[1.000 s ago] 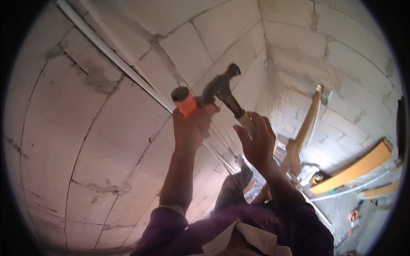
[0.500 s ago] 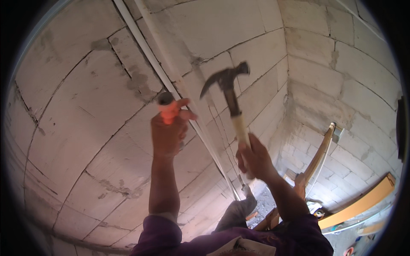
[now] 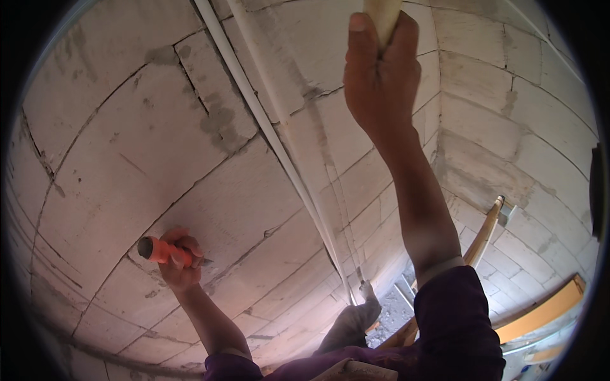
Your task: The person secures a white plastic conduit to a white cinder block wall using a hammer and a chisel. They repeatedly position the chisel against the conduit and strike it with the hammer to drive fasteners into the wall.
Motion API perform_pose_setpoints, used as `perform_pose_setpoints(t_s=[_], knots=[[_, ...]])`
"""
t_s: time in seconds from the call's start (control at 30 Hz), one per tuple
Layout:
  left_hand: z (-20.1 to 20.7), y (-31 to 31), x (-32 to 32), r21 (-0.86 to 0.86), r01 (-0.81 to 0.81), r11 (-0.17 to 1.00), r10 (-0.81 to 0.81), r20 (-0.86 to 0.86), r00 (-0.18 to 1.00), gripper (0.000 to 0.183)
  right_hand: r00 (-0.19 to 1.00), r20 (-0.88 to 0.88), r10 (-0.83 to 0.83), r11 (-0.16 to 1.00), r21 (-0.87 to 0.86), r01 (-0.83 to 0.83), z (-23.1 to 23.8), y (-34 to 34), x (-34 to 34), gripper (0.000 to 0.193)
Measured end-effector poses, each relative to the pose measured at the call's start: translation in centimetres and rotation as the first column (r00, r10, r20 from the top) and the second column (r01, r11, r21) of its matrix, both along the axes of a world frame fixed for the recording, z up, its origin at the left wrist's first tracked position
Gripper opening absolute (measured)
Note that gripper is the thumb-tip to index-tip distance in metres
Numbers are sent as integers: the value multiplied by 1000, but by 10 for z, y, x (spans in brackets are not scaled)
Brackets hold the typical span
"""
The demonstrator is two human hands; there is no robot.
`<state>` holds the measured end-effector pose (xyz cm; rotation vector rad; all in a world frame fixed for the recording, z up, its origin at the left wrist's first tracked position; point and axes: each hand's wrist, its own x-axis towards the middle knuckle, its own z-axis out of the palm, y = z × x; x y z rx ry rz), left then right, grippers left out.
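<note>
My left hand (image 3: 180, 260) is closed around the orange grip of a chisel (image 3: 157, 249), low at the left in front of the block wall (image 3: 159, 152). The chisel's dark round end points left, and a short bit of its metal shows past my fingers on the right. Whether its tip touches the wall I cannot tell. High up near the top edge, my right hand (image 3: 383, 76) grips a hammer (image 3: 383, 19) by its pale handle. The hammer's head is out of the picture.
A white pipe (image 3: 279, 149) runs slantwise along the wall. At lower right are a wooden pole (image 3: 486, 232) and a curved orange-yellow board (image 3: 540, 311). Below the middle, a limb in grey cloth (image 3: 352, 320) reaches towards the wall; whose it is I cannot tell.
My left hand has moved down and left with the chisel, which now lies more sideways. My right hand has risen, taking the hammer's head out of view.
</note>
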<state>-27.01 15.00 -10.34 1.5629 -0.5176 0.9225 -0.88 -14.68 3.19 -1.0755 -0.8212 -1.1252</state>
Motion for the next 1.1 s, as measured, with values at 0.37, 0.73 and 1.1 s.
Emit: perform_pose_setpoints(t_s=[0.37, 0.73, 1.1], knots=[[-3, -3, 3, -47, 99, 994, -98, 23, 995, 60, 991, -111, -68, 940, -340, 26, 12, 2, 6, 35], [4, -6, 13, -33, 193, 981, -192, 39, 981, 62, 941, -294, -165, 761, -645, -68, -11, -15, 28, 41], [11, -16, 38, -69, 310, 948, -302, 99, 948, 62, 948, -200, -248, 775, -628, 70, -20, -7, 42, 41]])
